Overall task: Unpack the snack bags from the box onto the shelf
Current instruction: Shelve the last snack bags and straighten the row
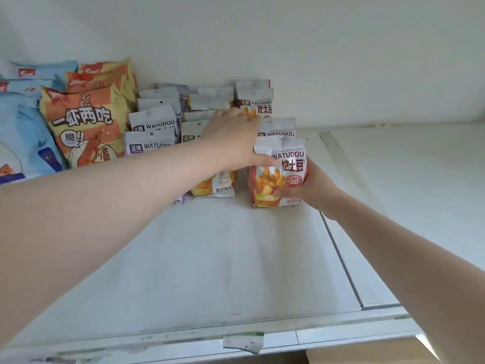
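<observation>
Nearly set: one more orange bag going onto the white shelf, front of the right-hand row.

Largest first, the shelf carries big blue bags and big orange prawn bags at far left, then three rows of small WATUDOU packets standing upright, with bare board to the right. The left hand lies over the middle row, fingers fairly straight, thumb touching the top of the orange bag, apparently steadying it. The right hand holds that bag low on its right side, fingers curled round it, thumb on its front. I judge the placing step almost done; next comes letting go once it stands square against the packet behind, without tipping neighbours. A corner of cardboard at bottom may be the box.
</observation>
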Demonstrator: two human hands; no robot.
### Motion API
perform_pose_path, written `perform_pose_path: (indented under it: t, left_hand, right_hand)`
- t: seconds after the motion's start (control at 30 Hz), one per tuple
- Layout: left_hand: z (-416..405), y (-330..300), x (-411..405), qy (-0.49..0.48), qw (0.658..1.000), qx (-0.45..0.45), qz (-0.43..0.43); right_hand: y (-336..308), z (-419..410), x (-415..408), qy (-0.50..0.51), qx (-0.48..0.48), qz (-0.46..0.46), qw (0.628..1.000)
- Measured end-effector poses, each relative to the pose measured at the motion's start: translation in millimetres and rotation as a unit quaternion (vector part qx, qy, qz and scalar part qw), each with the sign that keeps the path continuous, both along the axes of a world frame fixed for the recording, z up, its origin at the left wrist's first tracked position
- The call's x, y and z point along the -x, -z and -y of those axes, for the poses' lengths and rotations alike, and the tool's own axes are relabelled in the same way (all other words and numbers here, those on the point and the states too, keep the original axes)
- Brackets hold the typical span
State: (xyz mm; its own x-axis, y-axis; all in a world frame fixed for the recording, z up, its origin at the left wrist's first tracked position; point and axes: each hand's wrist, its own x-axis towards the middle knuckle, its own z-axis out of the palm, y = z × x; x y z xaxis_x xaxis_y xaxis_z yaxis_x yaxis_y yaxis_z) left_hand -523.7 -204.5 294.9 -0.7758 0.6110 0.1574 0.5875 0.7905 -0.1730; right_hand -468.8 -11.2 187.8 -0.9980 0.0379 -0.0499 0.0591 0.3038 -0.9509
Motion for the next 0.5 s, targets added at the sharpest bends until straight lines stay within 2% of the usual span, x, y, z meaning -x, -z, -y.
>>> perform_pose_path:
  t: [0.1, 0.2, 0.37, 0.5]
  left_hand:
    - [-0.7, -12.8, 19.5, 0.010, 0.999, 0.004, 0.046]
    - [-5.0, -18.8, 36.0, -0.006, 0.995, 0.053, 0.090]
    - [-3.8, -10.6, 52.7, -0.004, 0.992, 0.098, 0.080]
    - [-3.2, 1.2, 60.4, 0.007, 0.995, 0.076, 0.059]
  right_hand:
    - [3.1, 3.6, 19.2, 0.000, 0.000, -0.002, 1.000]
    - [5.7, 9.1, 41.1, -0.002, -0.008, -0.012, 1.000]
    - [6.2, 18.4, 69.0, -0.025, -0.009, -0.036, 0.999]
    - [6.6, 18.1, 77.6, -0.029, -0.016, -0.039, 0.999]
